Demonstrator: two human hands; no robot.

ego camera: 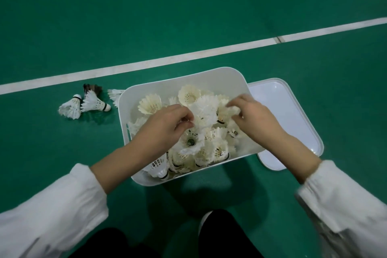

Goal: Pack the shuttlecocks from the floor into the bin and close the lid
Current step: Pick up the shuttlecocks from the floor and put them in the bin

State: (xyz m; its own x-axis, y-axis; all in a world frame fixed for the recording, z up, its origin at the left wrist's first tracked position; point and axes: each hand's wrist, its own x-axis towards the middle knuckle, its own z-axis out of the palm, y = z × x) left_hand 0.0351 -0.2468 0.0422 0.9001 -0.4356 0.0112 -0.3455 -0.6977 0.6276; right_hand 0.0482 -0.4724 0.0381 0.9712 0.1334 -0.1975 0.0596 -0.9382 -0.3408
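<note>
On the floor [188, 16] the bin [209, 77] is heaped, its lid [293, 115] off, beside it. My left hand [165, 125] and right hand [255, 117] each pinch shuttlecocks [205, 109] inside, probably settling them. Next, reach left for 4 strays [83, 104].

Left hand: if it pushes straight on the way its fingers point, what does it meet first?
The left hand points right, across the bin. First in line is the white shuttlecock it seems to pinch; beyond that, the right hand. Depth is unclear.
</note>
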